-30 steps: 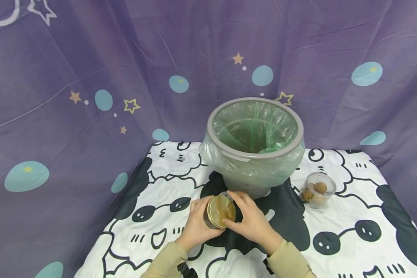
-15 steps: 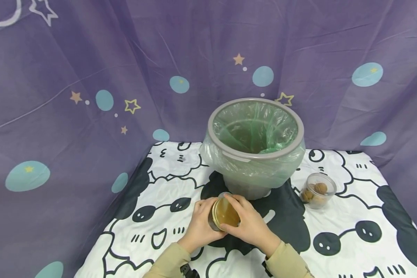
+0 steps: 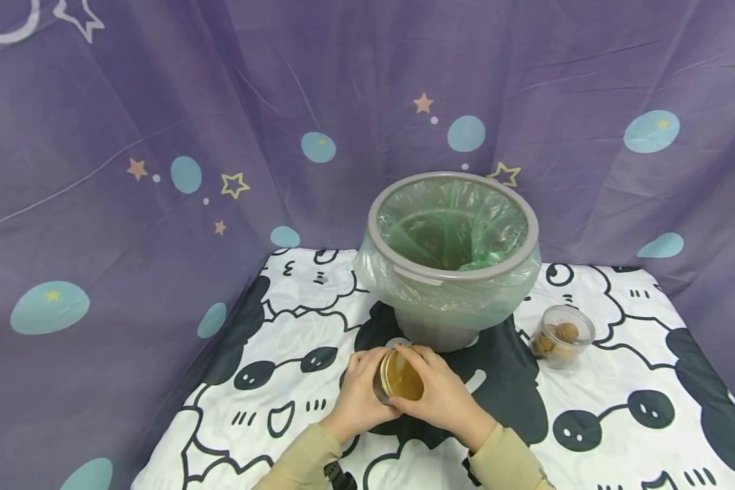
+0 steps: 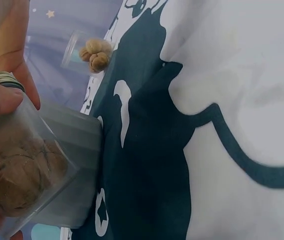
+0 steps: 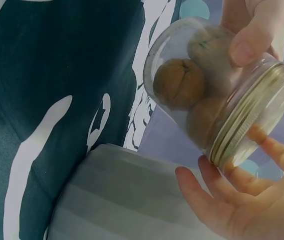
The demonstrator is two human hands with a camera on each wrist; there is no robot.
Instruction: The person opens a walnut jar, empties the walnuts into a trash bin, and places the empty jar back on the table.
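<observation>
A clear jar point(image 5: 174, 47) with walnuts point(image 5: 179, 84) inside and a gold screw lid point(image 3: 402, 376) is held in front of the bin. My left hand point(image 3: 360, 395) grips the jar's body, its thumb lying along the clear wall in the right wrist view. Around the lid curl the thumb and fingers of my right hand point(image 3: 444, 398); in the right wrist view its fingertips touch the lid's rim. The jar is tilted, its lid facing right in the head view. Much of the body is hidden behind the hands there.
Behind the hands stands a grey bin point(image 3: 435, 327) lined with a green translucent bag point(image 3: 447, 238). To its right, a second clear jar point(image 3: 578, 327) holds several walnuts. A black-and-white patterned cloth point(image 3: 306, 333) covers the table, and a purple curtain point(image 3: 343, 68) hangs behind.
The jar has shifted slightly right and tilted so its lid faces further right. Both hands have drawn closer together around it. The bin and second jar stay put.
</observation>
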